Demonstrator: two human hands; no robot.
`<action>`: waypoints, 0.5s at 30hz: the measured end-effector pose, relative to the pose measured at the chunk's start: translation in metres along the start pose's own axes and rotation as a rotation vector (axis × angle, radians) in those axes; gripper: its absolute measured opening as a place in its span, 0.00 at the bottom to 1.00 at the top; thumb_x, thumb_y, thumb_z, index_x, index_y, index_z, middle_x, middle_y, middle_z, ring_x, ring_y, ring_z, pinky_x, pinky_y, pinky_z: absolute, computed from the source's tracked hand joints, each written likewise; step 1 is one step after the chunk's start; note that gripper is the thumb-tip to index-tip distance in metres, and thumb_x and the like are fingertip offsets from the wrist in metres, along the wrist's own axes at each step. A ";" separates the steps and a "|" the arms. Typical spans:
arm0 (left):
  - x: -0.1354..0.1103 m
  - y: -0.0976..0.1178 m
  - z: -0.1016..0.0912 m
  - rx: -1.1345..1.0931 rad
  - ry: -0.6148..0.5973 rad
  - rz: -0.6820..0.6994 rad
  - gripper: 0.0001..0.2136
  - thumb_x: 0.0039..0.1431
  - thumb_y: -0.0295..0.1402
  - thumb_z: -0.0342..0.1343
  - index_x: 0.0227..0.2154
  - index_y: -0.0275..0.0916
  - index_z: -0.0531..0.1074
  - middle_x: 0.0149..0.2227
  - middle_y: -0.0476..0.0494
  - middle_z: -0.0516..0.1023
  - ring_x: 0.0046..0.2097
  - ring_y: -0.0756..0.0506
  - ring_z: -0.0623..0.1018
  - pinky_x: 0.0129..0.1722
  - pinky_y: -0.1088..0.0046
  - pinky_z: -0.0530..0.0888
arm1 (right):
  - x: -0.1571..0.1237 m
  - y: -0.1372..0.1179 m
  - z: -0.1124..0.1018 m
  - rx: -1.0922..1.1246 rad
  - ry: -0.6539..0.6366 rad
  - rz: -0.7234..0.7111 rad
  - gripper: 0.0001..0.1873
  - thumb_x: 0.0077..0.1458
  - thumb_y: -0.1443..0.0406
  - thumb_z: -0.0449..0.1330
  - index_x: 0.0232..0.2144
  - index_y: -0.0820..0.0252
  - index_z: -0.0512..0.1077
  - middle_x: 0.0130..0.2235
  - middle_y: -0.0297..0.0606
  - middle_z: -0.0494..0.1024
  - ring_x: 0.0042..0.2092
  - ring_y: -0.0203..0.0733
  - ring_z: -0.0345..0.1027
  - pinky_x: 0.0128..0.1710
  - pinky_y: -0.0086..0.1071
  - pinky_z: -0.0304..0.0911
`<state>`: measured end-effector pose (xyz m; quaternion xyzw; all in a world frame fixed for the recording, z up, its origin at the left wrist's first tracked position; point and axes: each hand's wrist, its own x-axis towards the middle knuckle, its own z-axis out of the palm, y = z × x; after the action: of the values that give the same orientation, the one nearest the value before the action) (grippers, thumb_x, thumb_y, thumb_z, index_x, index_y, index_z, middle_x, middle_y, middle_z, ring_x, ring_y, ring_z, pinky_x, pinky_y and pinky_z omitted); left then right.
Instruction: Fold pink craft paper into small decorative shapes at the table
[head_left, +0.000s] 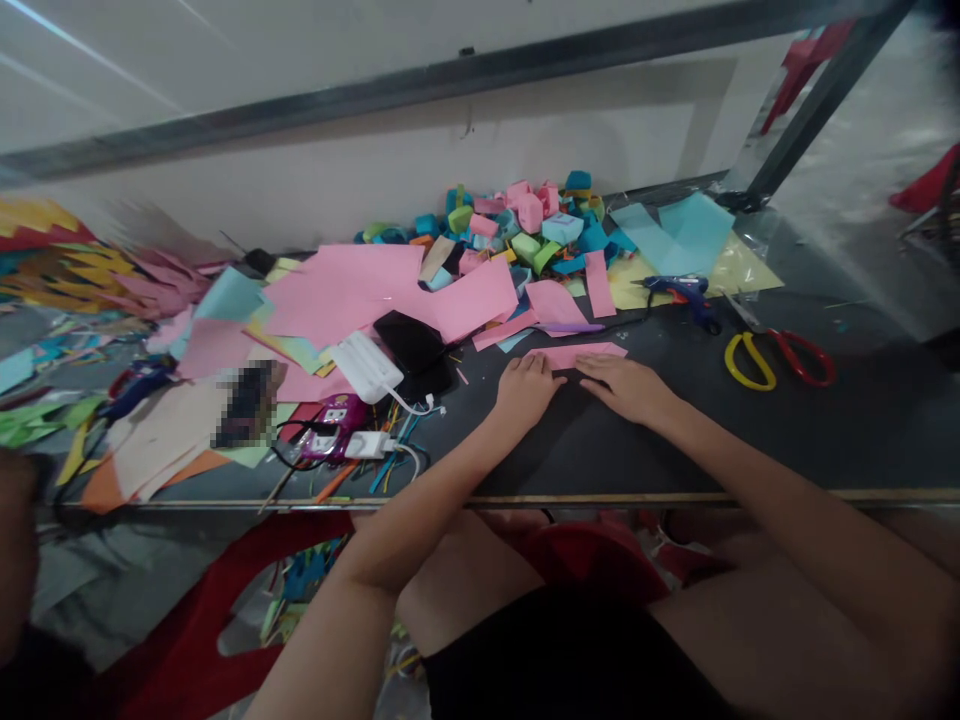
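Note:
Both my hands rest on a narrow strip of folded pink paper (570, 355) that lies flat on the dark table. My left hand (529, 390) lies over its left part, fingertips pressing down and thumb pointing right. Stretched fingers of my right hand (630, 387) lie along the right part. The thumbs come close together at the strip's near edge. Just beyond the strip is a purple pen-like stick (570, 328), beside loose pink paper pieces. Off to the right are scissors (823, 375) with one yellow and one red handle.
A blue glue gun (686, 289) lies right of a heap of small folded paper pieces (529, 214). Pink sheets (337, 285), a white adapter (365, 366), a purple power strip (330, 430) and cables spread over the left. A person's arm (16, 550) shows at the left edge.

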<state>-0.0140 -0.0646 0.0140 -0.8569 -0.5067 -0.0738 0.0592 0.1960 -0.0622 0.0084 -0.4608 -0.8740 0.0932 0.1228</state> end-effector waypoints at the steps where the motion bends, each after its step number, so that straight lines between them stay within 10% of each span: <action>1: 0.004 -0.002 0.000 0.003 0.007 0.023 0.16 0.69 0.38 0.55 0.48 0.28 0.78 0.51 0.28 0.81 0.53 0.37 0.80 0.52 0.62 0.74 | 0.001 0.002 -0.003 -0.032 0.021 0.016 0.23 0.70 0.59 0.49 0.60 0.57 0.74 0.60 0.41 0.77 0.62 0.50 0.70 0.62 0.46 0.67; 10: 0.038 -0.025 0.002 -0.077 0.030 0.291 0.12 0.72 0.32 0.50 0.43 0.34 0.78 0.42 0.36 0.82 0.46 0.42 0.80 0.46 0.66 0.75 | 0.033 0.008 -0.020 -0.217 0.013 -0.107 0.17 0.68 0.64 0.52 0.45 0.60 0.81 0.46 0.45 0.84 0.48 0.48 0.77 0.41 0.36 0.69; 15: 0.052 -0.034 0.007 -0.351 0.004 0.133 0.10 0.70 0.31 0.52 0.39 0.36 0.79 0.41 0.40 0.83 0.46 0.43 0.80 0.48 0.65 0.75 | 0.040 0.024 -0.015 -0.007 0.070 0.057 0.15 0.67 0.62 0.54 0.44 0.53 0.81 0.46 0.38 0.84 0.46 0.46 0.77 0.41 0.37 0.68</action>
<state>-0.0183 -0.0027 0.0177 -0.8856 -0.4281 -0.1586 -0.0855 0.1975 -0.0155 0.0216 -0.4888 -0.8561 0.0773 0.1489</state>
